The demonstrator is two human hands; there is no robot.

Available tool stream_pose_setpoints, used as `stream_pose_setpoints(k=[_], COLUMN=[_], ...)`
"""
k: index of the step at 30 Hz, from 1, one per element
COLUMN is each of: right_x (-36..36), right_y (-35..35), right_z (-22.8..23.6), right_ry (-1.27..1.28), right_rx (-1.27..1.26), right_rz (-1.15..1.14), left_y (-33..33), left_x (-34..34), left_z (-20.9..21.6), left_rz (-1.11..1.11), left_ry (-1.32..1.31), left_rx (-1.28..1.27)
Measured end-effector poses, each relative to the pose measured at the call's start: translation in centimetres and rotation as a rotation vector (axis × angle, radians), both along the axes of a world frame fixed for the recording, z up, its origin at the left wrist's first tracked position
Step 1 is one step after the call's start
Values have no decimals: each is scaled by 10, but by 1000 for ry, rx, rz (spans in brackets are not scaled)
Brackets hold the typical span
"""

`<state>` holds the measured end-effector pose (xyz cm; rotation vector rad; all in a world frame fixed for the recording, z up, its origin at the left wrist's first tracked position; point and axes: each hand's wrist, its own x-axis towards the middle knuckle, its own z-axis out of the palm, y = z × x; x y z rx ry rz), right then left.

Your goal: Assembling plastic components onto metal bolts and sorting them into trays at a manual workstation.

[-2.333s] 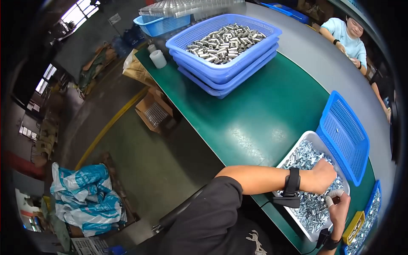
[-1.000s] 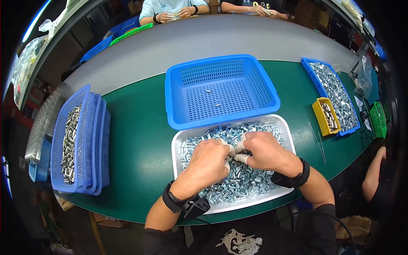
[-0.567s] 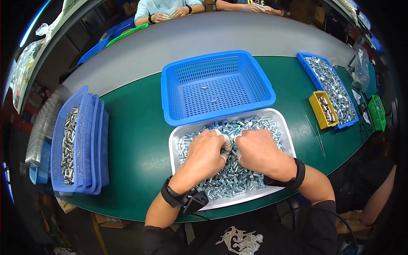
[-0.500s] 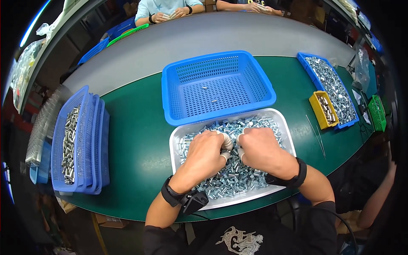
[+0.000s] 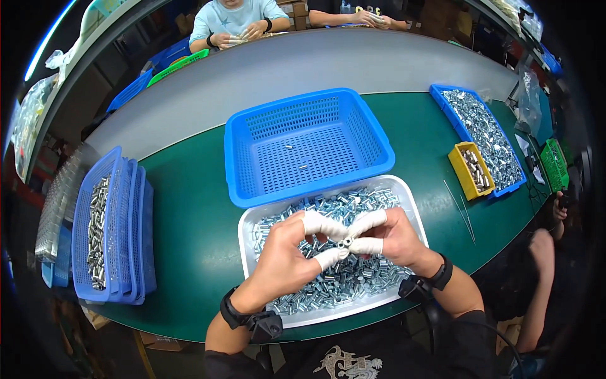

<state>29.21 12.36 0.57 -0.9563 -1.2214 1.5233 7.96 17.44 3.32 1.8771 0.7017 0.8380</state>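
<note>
My left hand (image 5: 289, 250) and my right hand (image 5: 399, 239) meet over a white tray (image 5: 245, 243), thumbs and forefingers covered in white finger cots. Between the touching fingertips are a few small metal sleeves (image 5: 346, 242), with round holes in the ends that show. Each hand is closed in a pinch on them; which sleeve sits in which hand is partly hidden. Below, many loose silvery sleeves (image 5: 344, 284) fill the tray. Just beyond it stands a blue perforated basket (image 5: 271, 195), with two small metal pieces on its floor.
Stacked blue baskets (image 5: 146, 240) with metal parts stand at the left. On the right are a yellow bin (image 5: 464, 174), a blue tray (image 5: 449, 112) of parts, long tweezers (image 5: 464, 215) and a green basket (image 5: 555, 165). Two people work across the grey divider (image 5: 303, 63); another person's arm (image 5: 536, 303) shows at right.
Both hands have risen out of the pile and turned, showing the sleeves between the fingertips. The whole view has shifted slightly. At right, another person's hands have come into view.
</note>
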Motion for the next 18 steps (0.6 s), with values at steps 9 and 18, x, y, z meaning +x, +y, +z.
stream_pose_setpoints(k=[9,18], right_x=[7,14], right_y=[0,-4], right_z=[4,-4], right_ry=[-152,-294], right_rx=[22,7], right_rz=[147,340], left_y=[1,0], left_x=[-2,-1], left_z=[-3,-3], left_rz=[-160,-311], left_ry=[66,203], left_rx=[69,-263])
